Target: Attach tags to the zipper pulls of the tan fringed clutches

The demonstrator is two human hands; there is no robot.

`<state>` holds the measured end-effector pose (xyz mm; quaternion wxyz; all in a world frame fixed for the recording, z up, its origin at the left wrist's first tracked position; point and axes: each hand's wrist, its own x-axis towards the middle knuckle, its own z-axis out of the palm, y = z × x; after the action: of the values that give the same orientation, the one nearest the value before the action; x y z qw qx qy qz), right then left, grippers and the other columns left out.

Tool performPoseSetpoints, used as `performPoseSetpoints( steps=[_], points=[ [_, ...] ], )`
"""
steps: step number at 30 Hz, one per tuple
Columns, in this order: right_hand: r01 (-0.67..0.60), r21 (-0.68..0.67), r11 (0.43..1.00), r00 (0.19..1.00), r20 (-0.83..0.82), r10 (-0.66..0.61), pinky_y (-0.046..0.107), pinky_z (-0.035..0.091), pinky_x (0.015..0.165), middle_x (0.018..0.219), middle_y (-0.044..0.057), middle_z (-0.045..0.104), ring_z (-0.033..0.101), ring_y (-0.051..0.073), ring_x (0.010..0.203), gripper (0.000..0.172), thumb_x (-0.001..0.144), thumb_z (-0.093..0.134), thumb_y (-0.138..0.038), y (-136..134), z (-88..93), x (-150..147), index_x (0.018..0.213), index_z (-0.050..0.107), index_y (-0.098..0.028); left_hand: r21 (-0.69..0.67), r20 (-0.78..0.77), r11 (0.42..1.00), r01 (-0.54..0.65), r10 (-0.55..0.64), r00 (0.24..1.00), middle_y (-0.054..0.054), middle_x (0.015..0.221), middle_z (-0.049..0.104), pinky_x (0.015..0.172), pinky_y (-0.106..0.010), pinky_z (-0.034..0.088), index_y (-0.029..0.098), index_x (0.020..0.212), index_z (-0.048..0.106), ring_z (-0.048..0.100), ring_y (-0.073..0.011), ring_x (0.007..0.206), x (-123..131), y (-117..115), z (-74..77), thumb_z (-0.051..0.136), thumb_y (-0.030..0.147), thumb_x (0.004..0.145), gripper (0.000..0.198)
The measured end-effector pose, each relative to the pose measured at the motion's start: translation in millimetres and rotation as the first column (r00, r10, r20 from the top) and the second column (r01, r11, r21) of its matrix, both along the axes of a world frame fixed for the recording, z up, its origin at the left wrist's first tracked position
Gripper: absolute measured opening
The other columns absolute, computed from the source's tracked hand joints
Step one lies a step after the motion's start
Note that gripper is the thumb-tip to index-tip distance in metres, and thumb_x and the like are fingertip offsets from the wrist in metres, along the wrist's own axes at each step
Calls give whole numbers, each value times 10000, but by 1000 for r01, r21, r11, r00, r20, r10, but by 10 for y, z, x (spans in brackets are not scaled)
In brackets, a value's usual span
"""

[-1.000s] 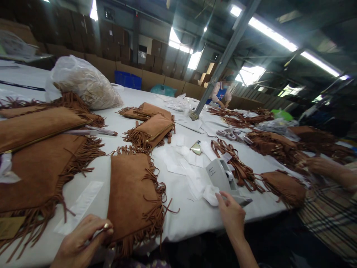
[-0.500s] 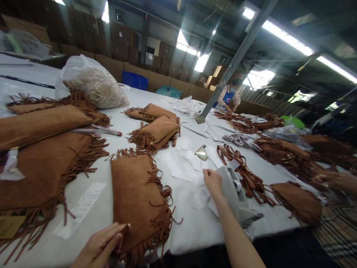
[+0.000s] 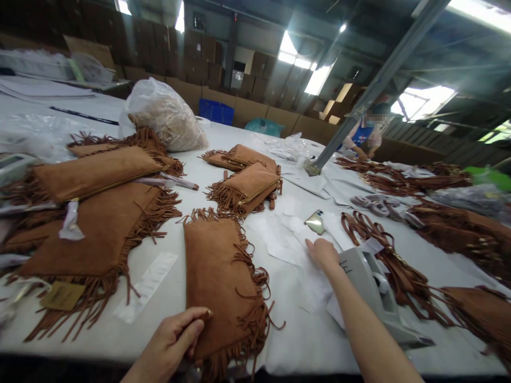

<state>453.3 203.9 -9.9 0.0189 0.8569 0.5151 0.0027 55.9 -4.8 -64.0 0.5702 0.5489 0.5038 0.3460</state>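
A brown suede bag with fringe (image 3: 219,266) lies on the white-covered table in front of me. Near its lower left corner, my left hand (image 3: 171,340) pinches the bag's edge, with a small gold-coloured metal bit showing at the fingertips. My right hand (image 3: 324,254) hovers at or touches loose white paper slips (image 3: 279,239), its fingers curled together. Whatever those fingers hold, if anything, is hidden. Beside that hand stands a grey tape dispenser (image 3: 373,290), partly behind my forearm. A shiny phone (image 3: 315,221) lies just past the fingers.
More fringed bags (image 3: 90,229) are stacked on the left, others (image 3: 251,183) lie further back. Brown straps (image 3: 383,255) lie right of the dispenser. A stuffed plastic bag (image 3: 165,117) stands at the back. A slanted metal post (image 3: 359,106) rises from the table near a co-worker (image 3: 361,135).
My view has swung left, so the table's contents appear further right. My right hand has edged slightly toward the phone. My left hand keeps its pinch on the bag.
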Motion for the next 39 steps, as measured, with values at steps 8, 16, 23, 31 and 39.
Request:
performPoseSetpoints(
  steps=[8,16,23,31,39],
  points=[
    [41,49,998,980,-197,-31,434,469,908,1075,80,651,610,203,1001,273,879,577,-371,4,66,-48,1001,630,-132,-31,30,999,9,-8,1000,10,611,567,583,-225,441,142,1152,621,561,-144,593,-23,1,-87,452,544,884,512],
    [147,309,940,819,-571,60,304,460,732,789,103,697,636,240,894,126,763,607,-210,-272,348,-41,670,668,-151,-61,142,997,-54,62,988,7,628,579,557,-226,439,145,1098,636,556,-137,574,-23,-17,-128,522,537,854,476],
    [223,310,924,261,-932,250,207,335,418,688,1,611,431,73,474,250,683,687,-423,-979,365,-755,744,629,-187,-42,203,992,-115,121,972,30,612,539,493,-205,403,144,1108,607,511,-105,502,40,14,-40,537,513,850,456],
    [209,-111,972,-527,-850,17,144,290,392,585,-57,505,391,36,487,288,565,861,-278,-1753,154,-1999,690,633,-153,39,203,985,-167,156,967,26,596,528,488,-204,402,123,1037,638,505,-101,494,56,2,105,544,428,855,368],
    [224,-80,971,-513,-857,47,129,316,416,535,-60,498,405,39,494,349,535,874,-342,-1875,10,-2460,707,644,-144,68,204,979,-191,174,963,0,625,579,519,-214,444,120,1019,661,534,-117,526,58,-25,179,550,372,851,322]
  ],
)
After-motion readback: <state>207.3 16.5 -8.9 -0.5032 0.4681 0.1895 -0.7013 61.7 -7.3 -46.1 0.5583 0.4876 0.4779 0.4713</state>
